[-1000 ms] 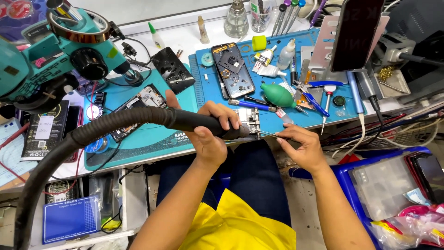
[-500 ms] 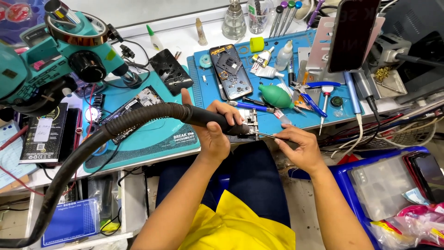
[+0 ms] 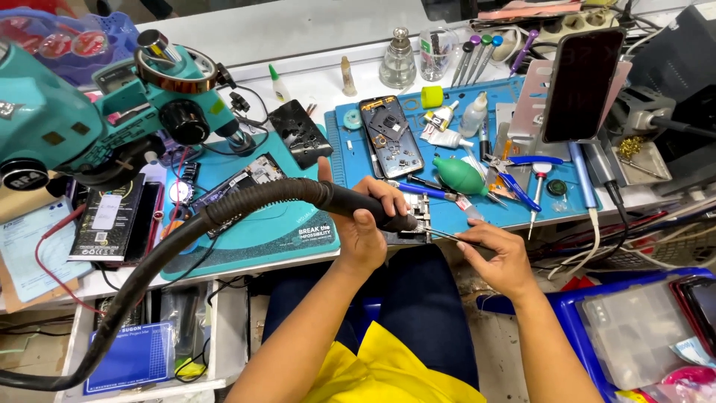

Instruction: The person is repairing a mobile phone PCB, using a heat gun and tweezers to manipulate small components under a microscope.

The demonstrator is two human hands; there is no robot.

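Your left hand (image 3: 365, 224) and right hand (image 3: 496, 257) are bare, with no gloves, rings or watch showing. Your forearms are uncovered too. You wear a bright yellow top and dark navy trousers, seen from above.

Hose (image 3: 224, 213): black ribbed plastic, matt, ending in a smooth black handle gripped in the left hand (image 3: 365, 227).
Tweezers (image 3: 447, 236): thin bare metal, slightly shiny, pinched in the right hand (image 3: 496, 257).
Board (image 3: 418, 216): small part with dull metal plates, seen at the handle's tip.
Mats (image 3: 261, 239): smooth teal and blue rubber, matt.
Microscope (image 3: 89, 119): teal painted metal, semi-gloss, with a shiny metal ring.
Blower (image 3: 461, 176): soft green rubber, smooth.
Bottle (image 3: 397, 63): clear glass, glossy.
Phone (image 3: 582, 82): black glass screen, glossy.
Bin (image 3: 597, 328): blue plastic, smooth.
Shirt (image 3: 388, 373): yellow cloth, matt.
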